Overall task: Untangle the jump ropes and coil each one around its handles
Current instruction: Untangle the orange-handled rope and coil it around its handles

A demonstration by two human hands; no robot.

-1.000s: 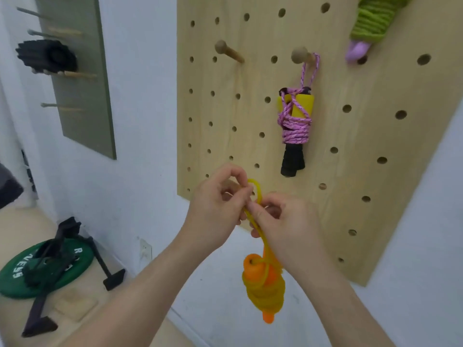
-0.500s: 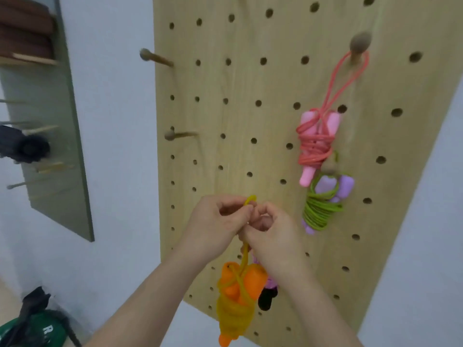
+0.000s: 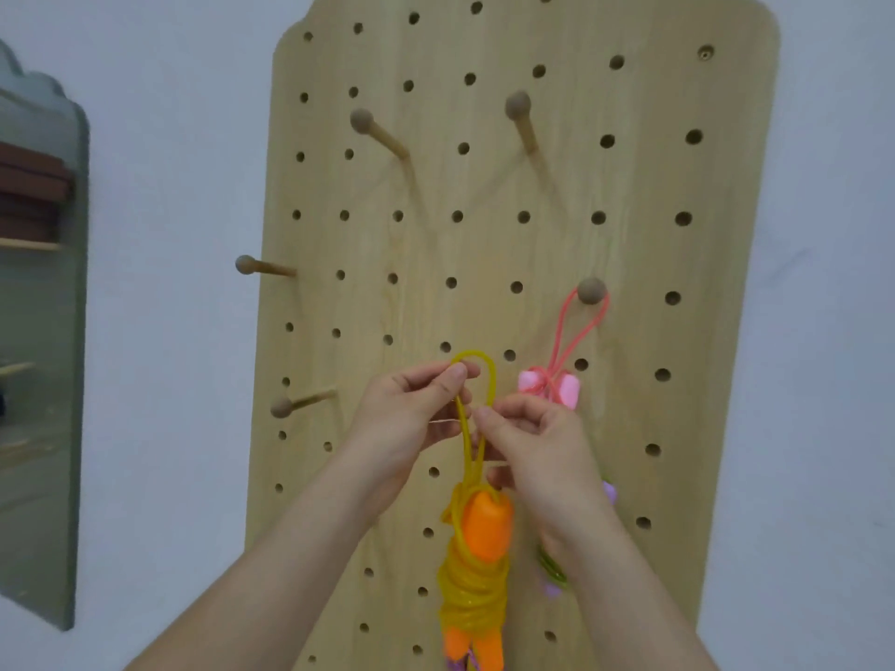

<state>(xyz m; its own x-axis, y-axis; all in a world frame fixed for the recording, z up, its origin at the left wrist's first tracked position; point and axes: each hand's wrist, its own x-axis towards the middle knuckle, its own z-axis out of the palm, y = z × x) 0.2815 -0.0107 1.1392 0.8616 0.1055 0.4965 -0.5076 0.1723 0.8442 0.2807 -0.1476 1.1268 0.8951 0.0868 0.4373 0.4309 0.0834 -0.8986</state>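
The top loop of the yellow plastic jump rope point(image 3: 472, 593), coiled round its orange handles point(image 3: 486, 525) before the pale wooden pegboard point(image 3: 436, 186), now stands wider, pinched by the left hand point(image 3: 407, 418) and the right hand point(image 3: 542, 447), so it seems ready for hanging.

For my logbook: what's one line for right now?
left hand: pinches yellow rope loop | right hand: pinches same loop | orange handles: wrapped, hanging | pink rope: hung on peg

Pinched loop of yellow rope point(image 3: 492, 380) with left hand point(image 3: 407, 421) and right hand point(image 3: 540, 445) before pegboard point(image 3: 484, 247), coiled orange handles point(image 3: 486, 527) dangling below.
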